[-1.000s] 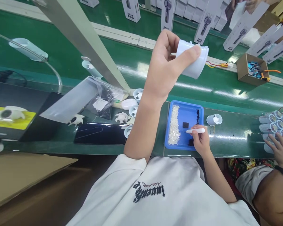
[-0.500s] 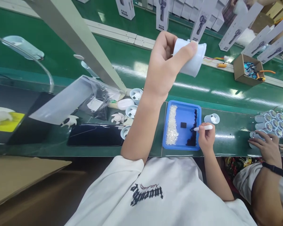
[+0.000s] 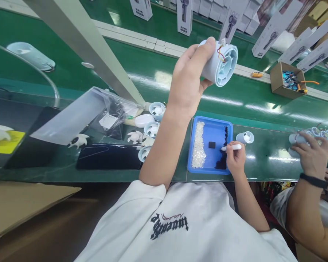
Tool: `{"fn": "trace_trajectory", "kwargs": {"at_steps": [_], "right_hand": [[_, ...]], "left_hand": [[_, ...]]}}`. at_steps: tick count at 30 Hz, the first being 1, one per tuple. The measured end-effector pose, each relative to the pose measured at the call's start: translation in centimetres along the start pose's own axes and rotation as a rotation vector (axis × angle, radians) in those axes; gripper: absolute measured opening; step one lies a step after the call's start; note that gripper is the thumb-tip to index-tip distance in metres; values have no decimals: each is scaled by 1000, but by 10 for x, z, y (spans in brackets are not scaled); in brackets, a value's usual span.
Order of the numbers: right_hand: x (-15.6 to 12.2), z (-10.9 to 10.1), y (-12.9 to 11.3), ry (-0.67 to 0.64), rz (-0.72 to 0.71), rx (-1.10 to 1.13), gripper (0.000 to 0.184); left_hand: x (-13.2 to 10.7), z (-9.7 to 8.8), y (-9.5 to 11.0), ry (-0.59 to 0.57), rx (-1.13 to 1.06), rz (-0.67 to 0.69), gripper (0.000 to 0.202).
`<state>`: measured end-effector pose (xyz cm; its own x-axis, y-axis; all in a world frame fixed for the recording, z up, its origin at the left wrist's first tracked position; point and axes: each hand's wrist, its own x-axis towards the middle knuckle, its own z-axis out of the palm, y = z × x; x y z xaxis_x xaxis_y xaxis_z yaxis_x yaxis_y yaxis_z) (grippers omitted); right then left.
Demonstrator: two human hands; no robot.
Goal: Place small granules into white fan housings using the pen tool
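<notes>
A: Your left hand (image 3: 188,79): state and contents?
B: You grip a pale-blue housing (image 3: 213,69) in it, thumb along the upper side, held up farther forward than your right hand (image 3: 236,157). The spoked end faces right, away from your palm; red and yellow wires (image 3: 221,55) and a white connector (image 3: 223,42) show at the rim near your thumb.
A: State of the right?
B: You pinch a white pen-shaped tool (image 3: 233,147), fingers closed. Its tip points left, at small black pieces (image 3: 221,161) in a blue tray (image 3: 211,128); contact cannot be told.
A: Nearby?
B: Left of those pieces, same tray: a dark square block (image 3: 211,145), then whitish pieces (image 3: 198,149), farthest from your right hand. Just beyond that hand, outside the tray: a pale-blue cup (image 3: 240,137). Left of your left forearm (image 3: 165,145): three fan cups (image 3: 152,129). Well right of your right hand: a co-worker's hand (image 3: 313,153) at a pale cylinder (image 3: 294,138).
</notes>
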<state>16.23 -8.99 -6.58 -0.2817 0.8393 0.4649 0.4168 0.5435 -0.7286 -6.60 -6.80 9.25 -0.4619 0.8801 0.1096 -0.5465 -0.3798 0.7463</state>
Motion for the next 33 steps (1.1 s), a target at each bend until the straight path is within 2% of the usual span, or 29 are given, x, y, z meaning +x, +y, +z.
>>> {"fn": "trace_trajectory", "kwargs": {"at_steps": [6,12,14,17,20,23,33], "right_hand": [[11,1,-9,-69,-37,-35,13],[22,15,-33,-212,-106,94,9],[26,14,-47,-82,-114,205,7],[35,4,-67,219,-136,403,10],[45,-9,-79,380,-160,468,15],[50,-15,-81,411,-160,441,13],[49,-16,-79,405,-67,288,16]], "left_hand": [[0,5,-2,11,-86,-10,25],[2,11,-20,62,232,-117,14],[2,12,-29,22,272,-138,15],[1,14,-40,-50,283,-168,18],[-2,15,-45,-96,293,-211,18],[-6,17,-46,-142,293,-247,18],[-15,18,-47,-208,380,-204,20]]}}
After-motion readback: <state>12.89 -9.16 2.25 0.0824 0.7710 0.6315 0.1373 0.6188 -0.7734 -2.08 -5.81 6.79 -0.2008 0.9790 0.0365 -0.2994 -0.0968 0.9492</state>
